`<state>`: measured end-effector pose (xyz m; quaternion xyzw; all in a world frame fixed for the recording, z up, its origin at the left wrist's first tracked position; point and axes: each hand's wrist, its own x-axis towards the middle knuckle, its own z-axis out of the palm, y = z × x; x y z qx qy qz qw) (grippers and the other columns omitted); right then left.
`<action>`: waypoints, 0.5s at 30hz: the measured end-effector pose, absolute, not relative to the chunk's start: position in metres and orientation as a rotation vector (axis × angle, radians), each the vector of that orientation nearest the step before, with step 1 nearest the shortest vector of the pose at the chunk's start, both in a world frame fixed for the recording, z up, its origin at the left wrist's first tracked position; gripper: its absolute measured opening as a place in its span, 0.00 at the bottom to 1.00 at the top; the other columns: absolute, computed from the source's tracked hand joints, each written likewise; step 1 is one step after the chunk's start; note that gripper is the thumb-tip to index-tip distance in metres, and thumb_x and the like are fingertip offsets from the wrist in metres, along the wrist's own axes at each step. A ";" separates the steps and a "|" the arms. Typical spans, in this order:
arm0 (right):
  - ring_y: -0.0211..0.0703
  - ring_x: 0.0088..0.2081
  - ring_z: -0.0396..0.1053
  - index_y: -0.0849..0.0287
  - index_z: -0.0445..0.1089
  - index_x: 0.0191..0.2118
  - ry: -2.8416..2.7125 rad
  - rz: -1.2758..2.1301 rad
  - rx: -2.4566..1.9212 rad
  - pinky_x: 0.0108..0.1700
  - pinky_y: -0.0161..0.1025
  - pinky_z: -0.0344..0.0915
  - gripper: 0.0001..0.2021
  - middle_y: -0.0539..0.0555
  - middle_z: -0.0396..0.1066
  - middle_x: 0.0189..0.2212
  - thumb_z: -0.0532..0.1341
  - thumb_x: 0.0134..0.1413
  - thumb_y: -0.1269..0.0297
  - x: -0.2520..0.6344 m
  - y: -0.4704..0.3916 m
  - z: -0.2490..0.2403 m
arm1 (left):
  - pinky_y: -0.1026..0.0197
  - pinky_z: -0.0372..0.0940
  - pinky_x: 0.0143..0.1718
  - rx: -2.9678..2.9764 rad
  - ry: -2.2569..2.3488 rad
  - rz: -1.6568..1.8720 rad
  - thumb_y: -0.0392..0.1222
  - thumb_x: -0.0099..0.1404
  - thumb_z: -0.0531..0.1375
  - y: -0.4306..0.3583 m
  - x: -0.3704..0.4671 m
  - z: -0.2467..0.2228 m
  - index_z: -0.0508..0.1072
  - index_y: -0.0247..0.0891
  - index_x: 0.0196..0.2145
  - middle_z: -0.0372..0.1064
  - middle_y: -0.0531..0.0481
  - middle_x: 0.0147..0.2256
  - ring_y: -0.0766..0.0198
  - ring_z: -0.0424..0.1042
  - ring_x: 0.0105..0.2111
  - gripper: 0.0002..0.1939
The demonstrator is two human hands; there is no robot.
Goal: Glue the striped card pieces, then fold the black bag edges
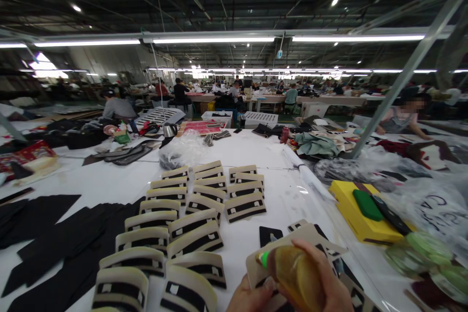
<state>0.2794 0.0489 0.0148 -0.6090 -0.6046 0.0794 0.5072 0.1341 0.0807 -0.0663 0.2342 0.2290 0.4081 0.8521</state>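
In my right hand (329, 278) is a squeeze bottle (296, 270) of amber-brown liquid, tilted so its green-collared nozzle points left. The nozzle tip is over a beige panel (254, 265) with black parts on it. My left hand (252, 297) grips that panel by its near lower edge, thumb on top. More beige and black pieces (356, 295) lie under and beside my right hand. Left of my hands, several curved beige panels with black strips (192, 287) stand in overlapping rows on the white table (281, 180).
Black fabric pieces (69, 248) cover the left side. A yellow box (360, 214) with a green block (366, 204) on it stands at right, near lidded jars (420, 253) and plastic bags. Clear plastic (183, 148) lies behind the rows. A person (402, 112) works at far right.
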 end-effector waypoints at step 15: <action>0.49 0.43 0.75 0.50 0.63 0.54 -1.384 0.160 -1.619 0.46 0.39 0.71 0.25 0.51 0.74 0.46 0.63 0.51 0.48 0.279 0.056 0.018 | 0.43 0.60 0.57 0.591 0.585 0.819 0.55 0.49 0.71 0.082 0.129 -0.048 0.76 0.38 0.50 0.78 0.41 0.42 0.40 0.72 0.50 0.32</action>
